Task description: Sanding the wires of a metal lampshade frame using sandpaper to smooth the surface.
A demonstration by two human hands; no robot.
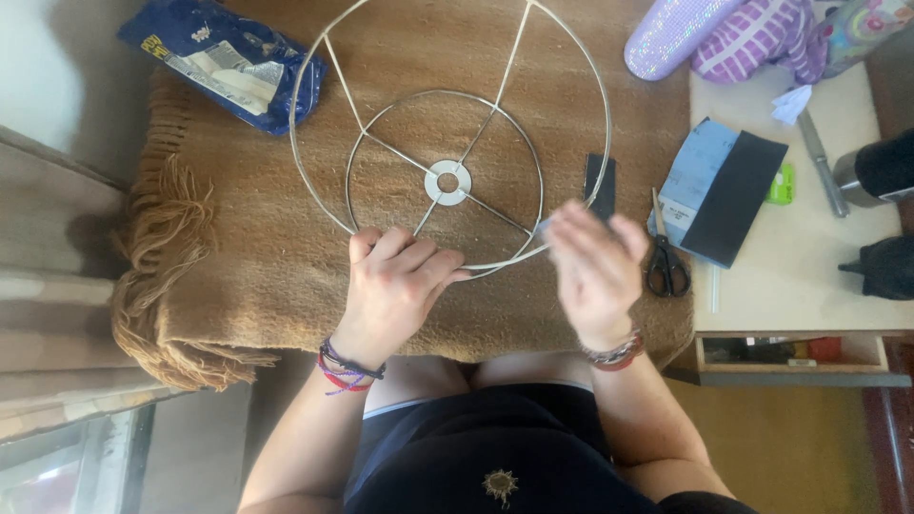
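Observation:
A round wire lampshade frame (447,181) with two rings, spokes and a white centre washer lies on a brown fringed blanket (238,266). My left hand (395,286) grips the near rim of the frame, fingers curled over the wire. My right hand (595,266) is blurred with motion at the frame's near right rim and pinches a small pale strip against the wire. A small black rectangular piece (600,186) lies just beyond my right hand.
Black-handled scissors (666,257) lie right of my right hand. On the pale table (809,276) are blue and black sheets (724,190), a green item, a metal tool and dark bottles. A blue plastic bag (228,62) sits far left; purple fabric things far right.

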